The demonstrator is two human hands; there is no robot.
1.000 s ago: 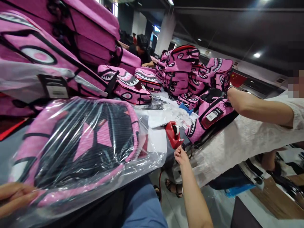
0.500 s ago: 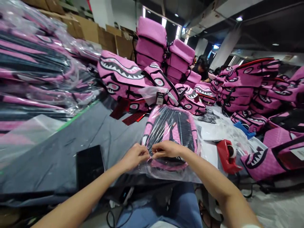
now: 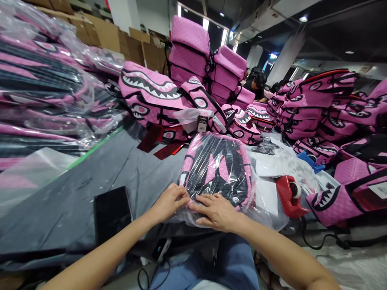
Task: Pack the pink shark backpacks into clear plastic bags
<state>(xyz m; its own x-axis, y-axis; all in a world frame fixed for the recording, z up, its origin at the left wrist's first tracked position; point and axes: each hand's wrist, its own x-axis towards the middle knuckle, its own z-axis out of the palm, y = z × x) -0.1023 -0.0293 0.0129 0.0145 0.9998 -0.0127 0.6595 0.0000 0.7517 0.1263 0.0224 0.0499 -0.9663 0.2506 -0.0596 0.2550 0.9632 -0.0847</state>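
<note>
A pink and black backpack [image 3: 223, 169] lies in a clear plastic bag [image 3: 193, 219] on the grey-covered table, its strap side facing up. At the near left corner of the bag, my left hand [image 3: 171, 202] is closed, with thumb and fingertips pinching the plastic. My right hand [image 3: 216, 211] lies flat on the near end of the wrapped backpack, palm down and fingers spread. The fingertips of both hands are close together. Loose plastic sticks out toward me from under the right hand.
A dark tablet-like slab [image 3: 112, 213] lies to the left. On the right are a red tape dispenser [image 3: 290, 197], a blue tape dispenser [image 3: 311, 161] and a pink bag [image 3: 335, 205]. Backpacks in plastic [image 3: 45, 92] pile up at left; more pink bags [image 3: 190, 52] stack behind. A person [image 3: 256, 80] is in the background.
My right hand has gone from pinching the plastic to lying flat on it, a little nearer to me. My left hand stays at the corner. The plastic over the backpack has shifted.
</note>
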